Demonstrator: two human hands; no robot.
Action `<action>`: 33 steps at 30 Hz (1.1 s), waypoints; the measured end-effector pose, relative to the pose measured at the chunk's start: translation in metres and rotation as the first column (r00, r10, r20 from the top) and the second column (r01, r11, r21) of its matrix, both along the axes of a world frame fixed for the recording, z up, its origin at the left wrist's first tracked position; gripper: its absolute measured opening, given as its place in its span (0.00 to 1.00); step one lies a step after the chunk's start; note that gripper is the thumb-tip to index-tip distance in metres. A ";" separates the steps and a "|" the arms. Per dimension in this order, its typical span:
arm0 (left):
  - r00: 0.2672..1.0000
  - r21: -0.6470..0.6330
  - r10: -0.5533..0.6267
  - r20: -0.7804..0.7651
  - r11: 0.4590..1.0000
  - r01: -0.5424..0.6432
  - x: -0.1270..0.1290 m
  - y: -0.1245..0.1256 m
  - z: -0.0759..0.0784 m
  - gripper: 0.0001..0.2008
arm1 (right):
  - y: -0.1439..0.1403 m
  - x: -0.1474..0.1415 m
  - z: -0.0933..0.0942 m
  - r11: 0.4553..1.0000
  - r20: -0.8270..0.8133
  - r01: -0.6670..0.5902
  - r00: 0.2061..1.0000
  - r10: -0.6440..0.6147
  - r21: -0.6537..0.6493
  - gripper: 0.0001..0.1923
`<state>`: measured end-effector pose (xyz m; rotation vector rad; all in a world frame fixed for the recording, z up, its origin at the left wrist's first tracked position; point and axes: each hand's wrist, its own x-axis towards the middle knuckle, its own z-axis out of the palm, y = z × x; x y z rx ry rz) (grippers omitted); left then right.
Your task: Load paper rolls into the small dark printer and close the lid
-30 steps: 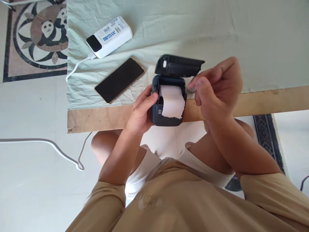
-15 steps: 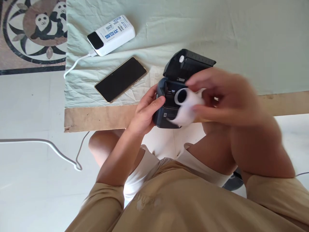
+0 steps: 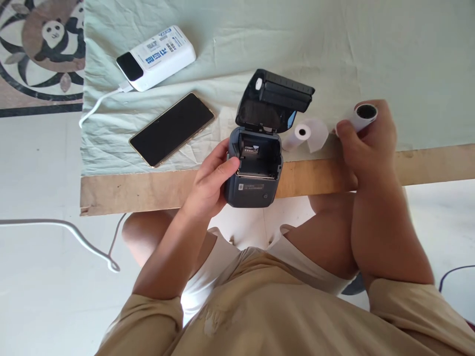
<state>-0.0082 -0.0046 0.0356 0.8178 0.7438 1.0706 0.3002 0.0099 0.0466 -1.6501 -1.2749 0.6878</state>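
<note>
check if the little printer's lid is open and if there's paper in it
Open and empty: the printer lid is tipped back, its bay bare. One paper roll lies on the cloth beside it.

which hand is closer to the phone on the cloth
Left. The left hand grips the open printer just right of the phone; the right hand holds a paper roll far off, beyond the printer.

Open dark printer (image 3: pixel 253 170), two paper rolls (image 3: pixel 301 134)

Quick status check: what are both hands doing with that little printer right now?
Left hand grips small dark grey printer, lid open, paper bay empty. Right hand closed on white paper roll. Second white roll lies on green cloth beside printer.
</note>
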 end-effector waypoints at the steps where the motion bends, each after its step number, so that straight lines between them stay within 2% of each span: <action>1: 1.000 -0.005 -0.004 -0.008 1.000 0.004 0.000 0.000 0.001 0.20 | 0.000 0.003 0.000 1.000 0.118 0.016 0.993 -0.017 0.006 0.11; 3: 1.000 -0.010 -0.009 -0.010 1.000 0.009 0.000 0.001 0.002 0.21 | 0.001 0.009 -0.001 0.997 0.322 0.071 0.944 -0.074 0.019 0.11; 6: 1.000 -0.010 -0.010 -0.004 1.000 0.010 0.000 0.001 0.002 0.21 | 0.002 0.015 -0.001 0.997 0.391 0.072 0.919 -0.055 -0.029 0.16; 7: 1.000 -0.011 -0.009 -0.004 1.000 0.009 0.000 0.001 0.003 0.21 | 0.000 0.014 0.000 0.998 0.406 0.069 0.912 -0.063 -0.001 0.19; 10: 1.000 -0.014 -0.006 -0.005 1.000 0.006 0.001 0.001 0.003 0.20 | -0.011 0.003 0.000 0.969 0.426 0.055 0.891 -0.157 0.242 0.21; 12: 1.000 -0.005 -0.001 -0.002 1.000 0.001 0.000 0.000 0.001 0.19 | -0.019 -0.013 0.000 0.942 0.431 -0.047 0.896 -0.107 0.332 0.17; 14: 1.000 0.011 0.006 0.002 1.000 -0.007 0.000 0.000 -0.001 0.17 | -0.021 -0.033 -0.001 0.937 0.462 -0.224 0.884 0.078 0.270 0.21; 16: 1.000 0.025 0.016 0.002 1.000 -0.016 -0.001 0.000 -0.003 0.17 | -0.018 -0.051 0.000 0.939 0.485 -0.320 0.845 0.224 0.123 0.27; 19: 1.000 0.030 0.016 -0.005 0.999 -0.016 -0.001 0.000 -0.005 0.18 | -0.007 -0.065 0.003 0.936 0.448 -0.337 0.824 0.346 -0.103 0.27; 21: 1.000 0.027 0.015 -0.017 1.000 -0.014 -0.001 0.000 -0.004 0.17 | -0.001 -0.065 0.002 0.925 0.402 -0.346 0.833 0.380 -0.156 0.24; 24: 0.999 0.033 0.024 -0.035 0.999 -0.023 0.000 -0.002 -0.003 0.17 | 0.002 -0.058 -0.003 0.945 0.245 -0.326 0.914 0.324 -0.033 0.28; 26: 0.999 0.034 0.028 -0.030 0.999 -0.027 0.000 -0.002 -0.003 0.18 | 0.000 -0.052 -0.008 0.967 -0.018 -0.253 0.967 0.253 0.034 0.33; 27: 0.999 0.031 0.028 -0.021 0.999 -0.027 0.000 -0.003 -0.003 0.17 | -0.002 -0.050 -0.009 0.975 -0.193 -0.222 0.956 0.222 0.021 0.33; 29: 1.000 0.021 0.022 -0.006 1.000 -0.022 0.000 -0.003 -0.002 0.17 | -0.006 -0.047 -0.010 0.972 -0.497 -0.225 0.852 0.166 -0.062 0.29; 31: 1.000 0.020 0.011 0.005 1.000 -0.011 0.000 -0.003 -0.003 0.17 | -0.010 -0.047 -0.008 0.953 -0.644 -0.270 0.755 0.122 -0.135 0.24; 33: 1.000 0.022 0.017 0.007 1.000 -0.017 -0.001 -0.003 -0.003 0.17 | -0.014 -0.048 -0.004 0.943 -0.679 -0.296 0.724 0.119 -0.150 0.22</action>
